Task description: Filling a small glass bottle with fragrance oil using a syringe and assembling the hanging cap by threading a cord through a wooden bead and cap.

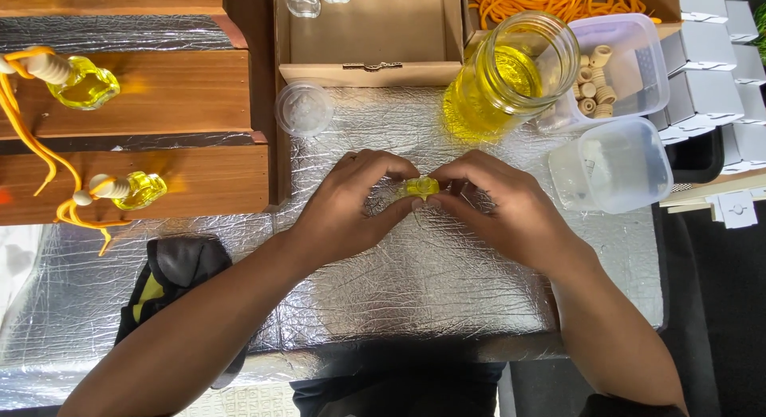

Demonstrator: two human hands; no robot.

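Both hands' fingers (399, 171) around a small yellow bottle (420, 186) above foil-covered table (415, 289).

Work surface: a table covered in crinkled silver foil-like quilted sheeting (431, 281). Lying directly on it: a large clear glass jar of yellow liquid (504, 78) at upper centre-right; a small round translucent plastic lid (304, 109) to its left; a square clear plastic tub (613, 166) at right. Behind that, a second clear plastic tub holding small pale wooden caps (630, 62). An open shallow cardboard box (369, 34) sits at the far edge. A black and yellow cloth (171, 285) lies near the left front edge.
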